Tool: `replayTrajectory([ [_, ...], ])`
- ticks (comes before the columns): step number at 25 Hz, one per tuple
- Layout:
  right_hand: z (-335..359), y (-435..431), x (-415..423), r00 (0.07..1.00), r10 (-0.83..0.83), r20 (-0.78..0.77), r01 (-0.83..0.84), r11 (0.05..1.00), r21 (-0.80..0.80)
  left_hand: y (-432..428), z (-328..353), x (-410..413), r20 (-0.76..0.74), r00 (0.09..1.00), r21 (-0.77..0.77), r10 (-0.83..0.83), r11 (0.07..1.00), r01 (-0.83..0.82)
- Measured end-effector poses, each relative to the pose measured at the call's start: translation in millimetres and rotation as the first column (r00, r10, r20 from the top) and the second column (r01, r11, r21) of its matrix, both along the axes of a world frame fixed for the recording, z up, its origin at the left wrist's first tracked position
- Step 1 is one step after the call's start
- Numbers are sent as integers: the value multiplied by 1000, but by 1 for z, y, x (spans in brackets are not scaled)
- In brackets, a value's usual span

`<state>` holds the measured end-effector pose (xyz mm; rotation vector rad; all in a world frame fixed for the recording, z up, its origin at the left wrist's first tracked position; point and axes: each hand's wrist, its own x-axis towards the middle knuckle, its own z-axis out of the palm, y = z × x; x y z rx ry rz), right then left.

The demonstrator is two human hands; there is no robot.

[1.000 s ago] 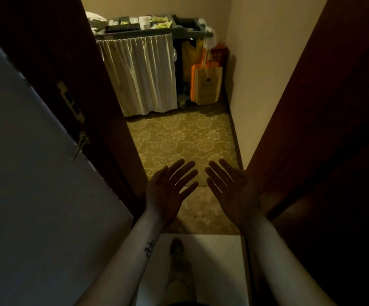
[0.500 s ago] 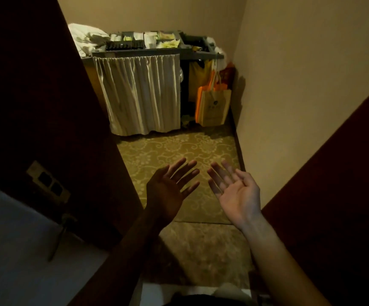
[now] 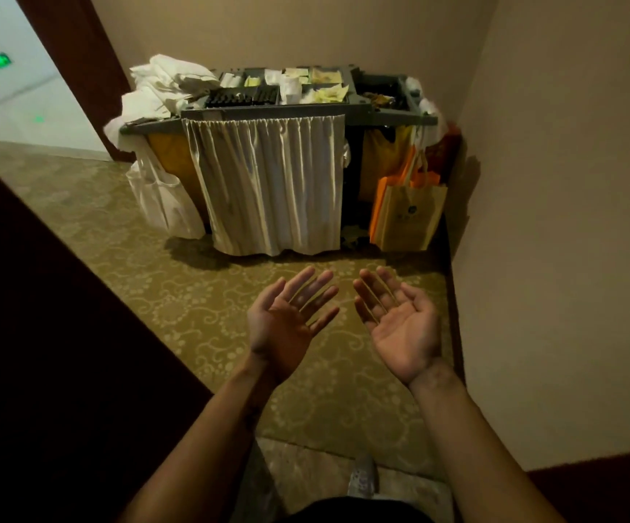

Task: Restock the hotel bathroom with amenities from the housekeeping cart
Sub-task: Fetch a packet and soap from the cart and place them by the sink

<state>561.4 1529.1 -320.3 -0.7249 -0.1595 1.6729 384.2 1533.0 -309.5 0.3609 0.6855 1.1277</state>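
The grey housekeeping cart (image 3: 275, 114) stands against the far wall, a pale pleated curtain (image 3: 268, 183) hanging over its front. Its top tray holds small amenity packets (image 3: 321, 90) and dark compartments. White linen (image 3: 162, 88) is piled on its left end. My left hand (image 3: 287, 322) and my right hand (image 3: 400, 322) are held palms up, side by side, fingers spread and empty, over the carpet short of the cart.
An orange and tan bag (image 3: 407, 213) hangs at the cart's right end, a white bag (image 3: 162, 198) at its left. A dark wooden door (image 3: 41, 352) fills the lower left. A beige wall (image 3: 570, 220) closes the right. Patterned carpet (image 3: 200, 296) lies between.
The view has advanced through the doorway into the corridor, so the cart is nearer and larger. Both hands stay palms up and empty.
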Motion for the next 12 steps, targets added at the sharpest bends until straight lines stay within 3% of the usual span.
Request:
replayTrajectory([
  [4,9,98,29,997,71,31,-72,997,39,87,6,28,58,993,7,101,995,-101],
  [12,7,259,44,990,128,62,-130,991,33,242,0,48,44,990,-14,133,991,-133],
])
